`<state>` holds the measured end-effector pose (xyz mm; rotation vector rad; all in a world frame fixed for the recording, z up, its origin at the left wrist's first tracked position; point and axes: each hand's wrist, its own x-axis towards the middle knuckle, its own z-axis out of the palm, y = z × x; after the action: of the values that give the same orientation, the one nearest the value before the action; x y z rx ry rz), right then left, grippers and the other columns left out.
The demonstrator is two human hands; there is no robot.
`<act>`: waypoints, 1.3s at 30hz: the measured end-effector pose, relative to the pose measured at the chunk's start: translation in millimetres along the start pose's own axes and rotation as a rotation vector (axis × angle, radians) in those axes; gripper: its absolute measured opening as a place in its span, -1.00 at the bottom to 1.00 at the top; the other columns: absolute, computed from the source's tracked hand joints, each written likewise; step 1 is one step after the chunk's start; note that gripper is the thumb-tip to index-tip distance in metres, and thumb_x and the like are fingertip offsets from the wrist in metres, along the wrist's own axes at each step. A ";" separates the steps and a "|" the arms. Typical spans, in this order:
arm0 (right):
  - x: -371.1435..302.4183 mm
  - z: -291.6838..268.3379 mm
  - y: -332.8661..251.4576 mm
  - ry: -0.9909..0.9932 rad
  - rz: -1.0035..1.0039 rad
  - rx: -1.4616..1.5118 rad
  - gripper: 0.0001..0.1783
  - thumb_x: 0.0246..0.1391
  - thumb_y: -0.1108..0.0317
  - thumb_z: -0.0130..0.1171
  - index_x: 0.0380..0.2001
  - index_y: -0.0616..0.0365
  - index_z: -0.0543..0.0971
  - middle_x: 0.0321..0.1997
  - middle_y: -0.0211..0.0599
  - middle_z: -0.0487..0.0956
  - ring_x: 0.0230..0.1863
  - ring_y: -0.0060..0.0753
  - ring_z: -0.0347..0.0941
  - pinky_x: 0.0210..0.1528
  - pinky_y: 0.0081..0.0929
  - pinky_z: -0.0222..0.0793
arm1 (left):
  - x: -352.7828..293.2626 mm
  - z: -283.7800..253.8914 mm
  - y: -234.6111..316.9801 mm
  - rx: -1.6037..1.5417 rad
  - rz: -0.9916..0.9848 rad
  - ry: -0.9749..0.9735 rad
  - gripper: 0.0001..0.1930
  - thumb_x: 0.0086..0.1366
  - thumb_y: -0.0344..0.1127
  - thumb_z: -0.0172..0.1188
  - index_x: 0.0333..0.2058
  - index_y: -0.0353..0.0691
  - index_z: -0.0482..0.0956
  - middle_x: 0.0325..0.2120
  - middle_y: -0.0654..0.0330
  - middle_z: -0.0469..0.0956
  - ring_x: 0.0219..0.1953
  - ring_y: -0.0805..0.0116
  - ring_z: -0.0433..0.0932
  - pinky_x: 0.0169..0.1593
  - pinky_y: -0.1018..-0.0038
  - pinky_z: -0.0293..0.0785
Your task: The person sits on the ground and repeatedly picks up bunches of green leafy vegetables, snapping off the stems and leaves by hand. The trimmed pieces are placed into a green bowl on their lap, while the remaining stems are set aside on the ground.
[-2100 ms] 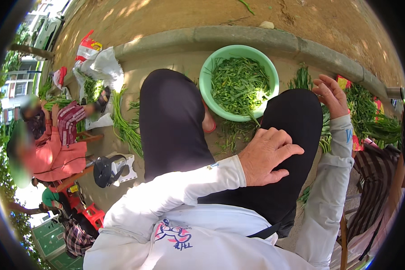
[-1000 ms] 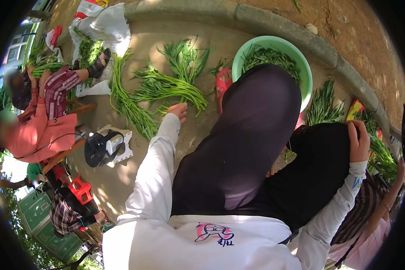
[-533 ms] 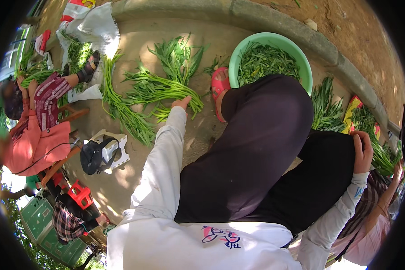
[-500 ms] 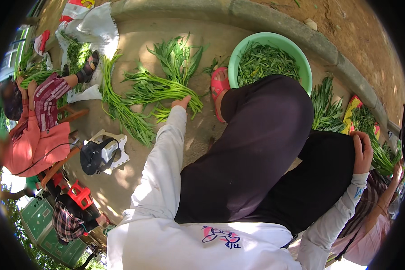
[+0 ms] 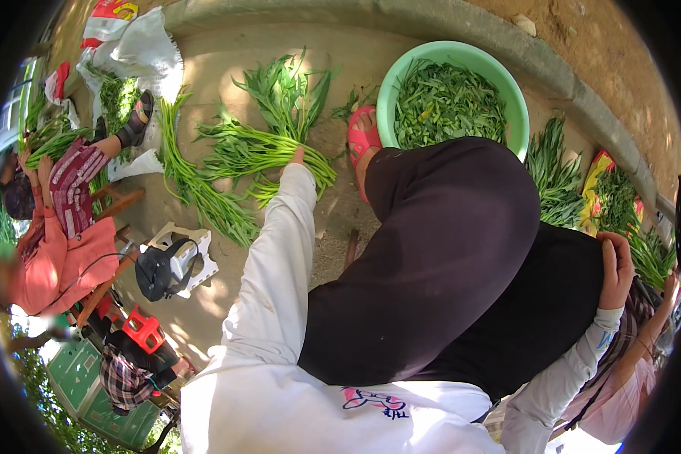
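My left hand (image 5: pixel 298 157) reaches down into a bunch of long-stemmed leafy greens (image 5: pixel 256 145), which look like water spinach, on the ground. Only a small part of that hand shows past the white sleeve; its fingers are hidden, so its grip is unclear. Another leafy bunch (image 5: pixel 289 94) lies just beyond, and a row of long stems (image 5: pixel 193 178) lies to the left. On my right side, my right hand (image 5: pixel 617 271) rests on my black-trousered knee, fingers stretched out and holding nothing. A pale green basin (image 5: pixel 388 113) full of cut leaves stands beyond my legs.
More greens (image 5: pixel 554 178) lie right of the basin by a concrete kerb (image 5: pixel 340 13). At left a seated person (image 5: pixel 68 253) handles greens near a white sack (image 5: pixel 147 53). A white stool (image 5: pixel 197 261) bears a black bag (image 5: pixel 155 268). Another person (image 5: pixel 605 401) sits at right.
My left hand has moved slightly further into the stems, and less of it shows. My right hand stays on the knee. The whole view has shifted a little.
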<state>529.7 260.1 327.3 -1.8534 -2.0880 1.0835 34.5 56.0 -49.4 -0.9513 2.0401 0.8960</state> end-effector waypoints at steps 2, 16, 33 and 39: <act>-2.4 2.4 2.2 0.020 0.011 -0.008 -0.78 0.15 0.36 -0.10 -0.26 0.29 0.45 -0.29 -0.38 0.46 -0.21 -0.58 0.32 -0.08 -0.68 0.16 | -18.2 2.3 9.1 0.043 -0.036 -0.117 -0.21 -0.14 0.13 0.34 -0.09 -0.43 0.37 -0.16 -0.04 0.48 -0.25 0.12 0.49 -0.17 0.28 0.42; 4.8 4.8 -12.3 0.006 0.032 -0.055 -0.76 0.14 0.36 -0.11 -0.23 0.29 0.45 -0.24 -0.34 0.46 -0.16 -0.52 0.32 -0.02 -0.64 0.14 | -43.4 46.0 2.5 0.143 0.130 0.419 -0.29 -0.25 -0.21 0.48 -0.15 -0.38 0.28 -0.26 -0.10 0.49 -0.28 0.05 0.50 -0.17 0.28 0.43; 3.9 8.6 -8.7 0.020 -0.014 0.112 -0.80 0.16 0.40 -0.10 -0.23 0.29 0.44 -0.25 -0.38 0.45 -0.18 -0.61 0.30 -0.05 -0.69 0.14 | -41.3 -12.2 11.5 0.159 0.268 0.124 -0.37 -0.24 -0.24 0.39 -0.19 -0.51 0.39 -0.27 -0.10 0.50 -0.31 0.10 0.51 -0.23 0.28 0.45; -6.8 14.2 -8.8 0.086 -0.126 0.078 -0.82 0.16 0.40 -0.08 -0.26 0.27 0.45 -0.29 -0.41 0.47 -0.23 -0.63 0.30 -0.09 -0.70 0.16 | -45.2 -73.1 33.3 0.017 0.337 -0.206 -0.57 -0.15 -0.26 0.32 -0.32 -0.42 0.47 -0.48 0.02 0.54 -0.50 0.16 0.52 -0.38 0.29 0.48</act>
<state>516.4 248.3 324.5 -1.6776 -2.0526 1.0219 6.9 28.7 34.3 -0.4877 2.0554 1.1015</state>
